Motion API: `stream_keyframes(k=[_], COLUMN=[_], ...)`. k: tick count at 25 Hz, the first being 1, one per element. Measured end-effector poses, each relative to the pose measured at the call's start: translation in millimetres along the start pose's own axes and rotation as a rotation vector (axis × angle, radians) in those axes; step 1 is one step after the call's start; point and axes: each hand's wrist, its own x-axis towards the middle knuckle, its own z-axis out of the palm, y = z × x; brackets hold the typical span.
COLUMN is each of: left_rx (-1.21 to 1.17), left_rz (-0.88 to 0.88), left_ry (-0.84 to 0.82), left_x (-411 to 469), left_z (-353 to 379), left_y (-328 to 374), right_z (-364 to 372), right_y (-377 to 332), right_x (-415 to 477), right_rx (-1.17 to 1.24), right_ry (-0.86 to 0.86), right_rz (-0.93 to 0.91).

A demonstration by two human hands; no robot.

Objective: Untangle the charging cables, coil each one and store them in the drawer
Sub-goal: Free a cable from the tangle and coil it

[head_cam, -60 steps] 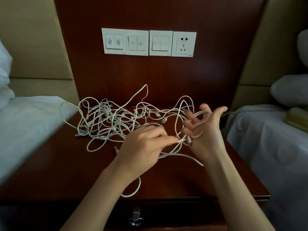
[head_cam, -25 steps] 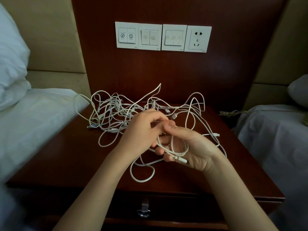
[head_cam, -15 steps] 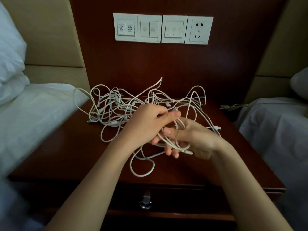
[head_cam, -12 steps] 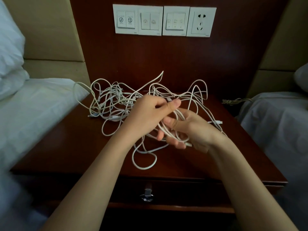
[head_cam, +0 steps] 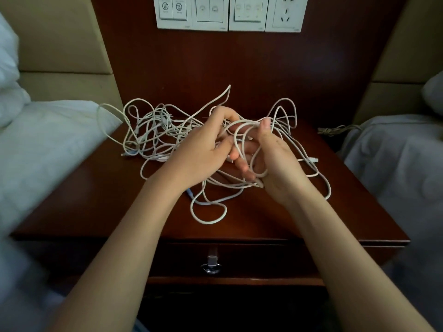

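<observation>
Two beds with white bedding flank the scene, the left bed [head_cam: 48,144] and the right bed [head_cam: 395,164], each backed by a padded beige headboard [head_cam: 60,44]. Between them rises a dark wood wall panel [head_cam: 215,63], and below it stands a dark wood tabletop [head_cam: 96,200] with a closed drawer [head_cam: 251,259] in its front.

The charging cables [head_cam: 153,130], all white, lie tangled on the back half of the tabletop. The heap's long axis runs left to right, and one strand [head_cam: 223,94] arcs up toward the panel.

The left hand [head_cam: 199,152] has its fingers curled on strands at the middle of the heap. The right hand [head_cam: 278,164] grips several roughly upright loops [head_cam: 242,130] wound round its fingers, its thumb pressed on top.

A row of switch plates [head_cam: 211,13] and a socket [head_cam: 285,13] sit high on the panel. A slack loop [head_cam: 208,212] lies nearest the front edge, a connector [head_cam: 312,160] points right, and a metal pull [head_cam: 211,264] hangs on the drawer.
</observation>
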Motion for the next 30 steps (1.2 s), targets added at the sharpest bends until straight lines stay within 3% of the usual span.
stream_keyframes(k=[3,7,10,13,15,20,24,30], left_rx=[0.243,0.353,0.353,0.437,0.448,0.044,0.238,0.543], left_rz=[-0.002,0.021,0.066,-0.052,-0.097,0.166,0.160,0.063], left_ry=[-0.039,0.019,0.171,0.274,0.217,0.091,0.109,-0.063], left_x=[7,9,8,10,9,-1,-3,-4], left_z=[-4,-6,-5,-11,-13,-7,0,12], left_y=[-8,-18,-18,-19,-22,4,2,4], right_z=[4,-4,-10,-8,-11,-18,-17,-21], right_y=[8,-1,-4,-2,-5,-10,-14,-17], right_x=[2,6,6,5,6,5,3,4], right_rx=[0.064,0.259,0.355,0.461,0.543,0.563,0.710,0.595], right_ry=[0.055,0.178,0.260,0.275,0.283,0.329,0.302,0.445], right_rz=[0.014,-0.057,-0.085,-0.074,-0.085,-0.079,-0.046,-0.065])
